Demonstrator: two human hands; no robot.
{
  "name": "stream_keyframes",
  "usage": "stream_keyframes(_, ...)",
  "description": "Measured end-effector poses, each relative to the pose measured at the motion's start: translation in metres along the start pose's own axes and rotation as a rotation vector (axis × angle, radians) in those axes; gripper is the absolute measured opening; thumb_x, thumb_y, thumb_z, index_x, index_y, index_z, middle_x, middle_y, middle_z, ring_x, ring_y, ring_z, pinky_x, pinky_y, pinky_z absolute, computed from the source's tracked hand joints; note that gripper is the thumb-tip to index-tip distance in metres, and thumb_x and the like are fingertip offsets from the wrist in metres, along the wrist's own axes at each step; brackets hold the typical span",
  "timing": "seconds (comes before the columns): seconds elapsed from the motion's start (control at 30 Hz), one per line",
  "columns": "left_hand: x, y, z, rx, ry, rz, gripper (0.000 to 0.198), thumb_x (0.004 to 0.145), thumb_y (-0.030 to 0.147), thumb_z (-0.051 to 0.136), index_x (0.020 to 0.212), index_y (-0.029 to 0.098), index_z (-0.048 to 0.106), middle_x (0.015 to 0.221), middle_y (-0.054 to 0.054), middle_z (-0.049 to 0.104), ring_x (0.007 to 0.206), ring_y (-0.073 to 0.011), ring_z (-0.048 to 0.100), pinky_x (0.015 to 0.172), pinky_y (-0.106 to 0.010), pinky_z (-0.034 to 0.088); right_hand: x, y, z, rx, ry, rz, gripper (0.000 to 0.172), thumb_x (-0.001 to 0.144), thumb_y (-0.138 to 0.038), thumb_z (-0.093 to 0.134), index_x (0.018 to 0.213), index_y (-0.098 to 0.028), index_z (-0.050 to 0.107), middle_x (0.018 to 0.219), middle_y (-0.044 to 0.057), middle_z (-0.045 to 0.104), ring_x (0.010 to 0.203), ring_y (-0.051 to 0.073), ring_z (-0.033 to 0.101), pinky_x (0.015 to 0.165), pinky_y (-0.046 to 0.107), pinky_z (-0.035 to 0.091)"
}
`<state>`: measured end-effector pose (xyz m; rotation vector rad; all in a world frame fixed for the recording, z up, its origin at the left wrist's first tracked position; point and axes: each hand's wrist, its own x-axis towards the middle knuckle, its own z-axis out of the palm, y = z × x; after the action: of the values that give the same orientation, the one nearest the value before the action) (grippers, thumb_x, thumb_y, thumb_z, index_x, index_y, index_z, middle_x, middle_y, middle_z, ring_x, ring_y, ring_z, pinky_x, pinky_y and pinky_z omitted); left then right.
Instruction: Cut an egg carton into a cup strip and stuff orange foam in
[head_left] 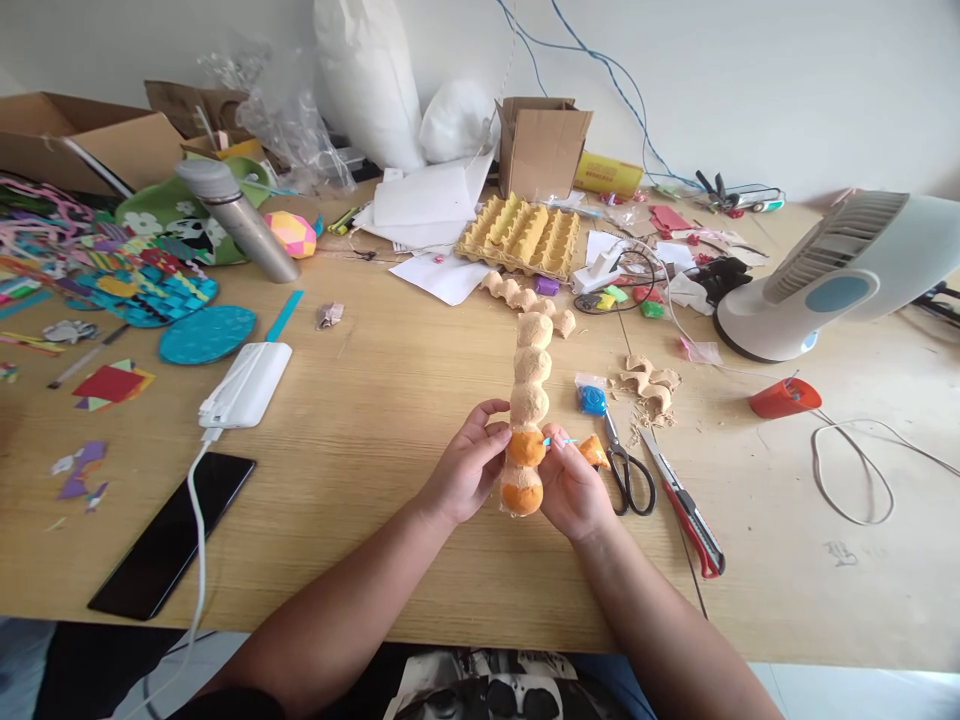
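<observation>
An egg-carton strip (532, 365) of several rounded bumps is held lengthwise in front of me above the table. Two bumps near its close end wear a coat of orange clay (528, 448); the others are bare tan pulp. My left hand (474, 465) grips the strip's left side with thumb and fingers. On the other side, my right hand (574, 485) pinches a thin light-blue stick (553, 441), its tip against the upper orange bump. An orange lump in clear wrap (594, 450) lies just beyond the right hand, beside black-handled scissors (628, 475).
A red utility knife (694, 530) and carton scraps (649, 385) lie right of the scissors, near a blue clay packet (592, 400). Further back are a yellow egg tray (519, 237) and a white fan (810, 270). A power bank (246, 385) and phone (176, 535) lie left.
</observation>
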<state>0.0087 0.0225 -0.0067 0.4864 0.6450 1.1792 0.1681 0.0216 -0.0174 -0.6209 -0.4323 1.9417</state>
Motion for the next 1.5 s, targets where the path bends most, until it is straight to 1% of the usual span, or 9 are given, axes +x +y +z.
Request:
stream_keyframes(0.23, -0.0007, 0.0015, 0.0005, -0.003, -0.003, -0.019, 0.054, 0.083, 0.029, 0.087, 0.127, 0.027, 0.056, 0.096, 0.0, 0.075, 0.082, -0.0156, 0.069, 0.073, -0.028, 0.049, 0.0004, -0.0008, 0.0021, 0.024, 0.005, 0.015, 0.031, 0.078, -0.038, 0.092, 0.086, -0.025, 0.065, 0.086, -0.002, 0.07, 0.078, 0.017, 0.064, 0.071, 0.029, 0.053)
stream_keyframes(0.4, -0.0001, 0.0002, -0.0013, -0.018, -0.028, -0.016, 0.054, 0.083, 0.024, 0.087, 0.127, 0.028, 0.056, 0.097, 0.001, 0.075, 0.085, -0.0162, 0.07, 0.076, -0.029, 0.05, 0.0005, -0.0015, 0.002, 0.011, -0.004, 0.001, 0.029, 0.082, -0.038, 0.089, 0.086, -0.025, 0.064, 0.086, -0.002, 0.07, 0.079, 0.018, 0.065, 0.073, 0.03, 0.053)
stream_keyframes(0.57, -0.0005, -0.0004, -0.0018, -0.03, -0.049, -0.024, 0.054, 0.082, 0.023, 0.086, 0.126, 0.029, 0.055, 0.098, 0.002, 0.076, 0.088, -0.016, 0.071, 0.079, -0.029, 0.05, 0.0004, -0.002, 0.0018, 0.008, -0.013, 0.004, 0.029, 0.082, -0.039, 0.09, 0.086, -0.025, 0.064, 0.087, -0.003, 0.07, 0.079, 0.017, 0.066, 0.072, 0.029, 0.053)
stream_keyframes(0.73, 0.0, 0.0011, -0.0012, -0.055, -0.044, -0.036, 0.053, 0.082, 0.021, 0.085, 0.126, 0.028, 0.057, 0.099, 0.001, 0.075, 0.089, -0.016, 0.071, 0.079, -0.029, 0.05, 0.0009, -0.0013, 0.0004, -0.012, -0.014, 0.0, 0.028, 0.084, -0.04, 0.088, 0.087, -0.026, 0.064, 0.087, -0.002, 0.07, 0.08, 0.018, 0.065, 0.073, 0.031, 0.053)
stream_keyframes(0.9, 0.0001, 0.0052, -0.0017, -0.064, -0.07, -0.032, 0.052, 0.083, 0.031, 0.086, 0.127, 0.026, 0.06, 0.096, -0.002, 0.075, 0.086, -0.0177, 0.07, 0.075, -0.03, 0.049, 0.0017, -0.0024, -0.001, 0.005, 0.026, -0.014, 0.029, 0.082, -0.039, 0.089, 0.083, -0.026, 0.063, 0.084, -0.002, 0.067, 0.08, 0.018, 0.063, 0.073, 0.031, 0.053)
stream_keyframes(1.07, -0.0012, 0.0073, -0.0013, 0.003, -0.12, -0.026, 0.059, 0.08, 0.023, 0.089, 0.13, 0.026, 0.057, 0.098, -0.001, 0.077, 0.084, -0.0157, 0.07, 0.076, -0.028, 0.05, 0.0012, -0.0044, -0.0005, 0.01, 0.027, -0.002, 0.027, 0.084, -0.041, 0.087, 0.084, -0.025, 0.064, 0.084, -0.002, 0.068, 0.08, 0.018, 0.063, 0.075, 0.03, 0.053)
stream_keyframes(1.3, -0.0002, 0.005, -0.0007, 0.043, -0.071, -0.007, 0.055, 0.082, 0.027, 0.089, 0.128, 0.026, 0.06, 0.091, 0.0, 0.076, 0.082, -0.0171, 0.071, 0.076, -0.029, 0.051, -0.0001, -0.004, 0.0018, -0.012, -0.005, -0.004, 0.028, 0.085, -0.041, 0.086, 0.084, -0.026, 0.063, 0.085, -0.002, 0.068, 0.079, 0.019, 0.064, 0.074, 0.032, 0.053)
stream_keyframes(1.5, -0.0009, 0.0038, -0.0001, 0.057, -0.038, 0.0, 0.054, 0.08, 0.028, 0.089, 0.126, 0.025, 0.059, 0.089, 0.001, 0.075, 0.076, -0.0154, 0.069, 0.069, -0.027, 0.048, -0.0002, -0.0031, 0.0017, -0.005, -0.007, -0.003, 0.029, 0.082, -0.04, 0.089, 0.084, -0.026, 0.064, 0.084, -0.002, 0.067, 0.077, 0.018, 0.063, 0.073, 0.031, 0.052)
